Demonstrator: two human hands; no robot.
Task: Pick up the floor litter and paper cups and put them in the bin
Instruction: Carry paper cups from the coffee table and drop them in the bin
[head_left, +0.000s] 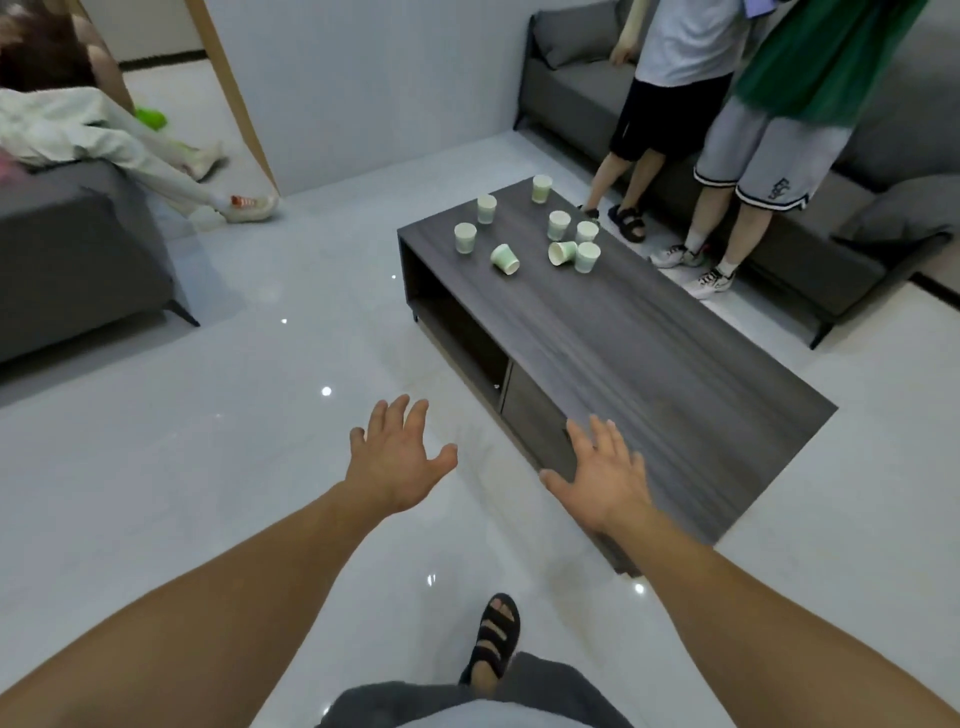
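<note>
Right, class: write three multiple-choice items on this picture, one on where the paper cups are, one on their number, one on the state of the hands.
1. Where are the paper cups?
A. on the floor
B. on the coffee table
C. on the sofa

2. How many are there?
A. five
B. eight
C. twelve

3. What do the left hand and right hand hold?
A. nothing
B. a cup each
C. a bag

Answers:
1. B, all sit on the dark tabletop.
2. B, six upright plus two tipped over.
3. A, both have spread, empty fingers.
</note>
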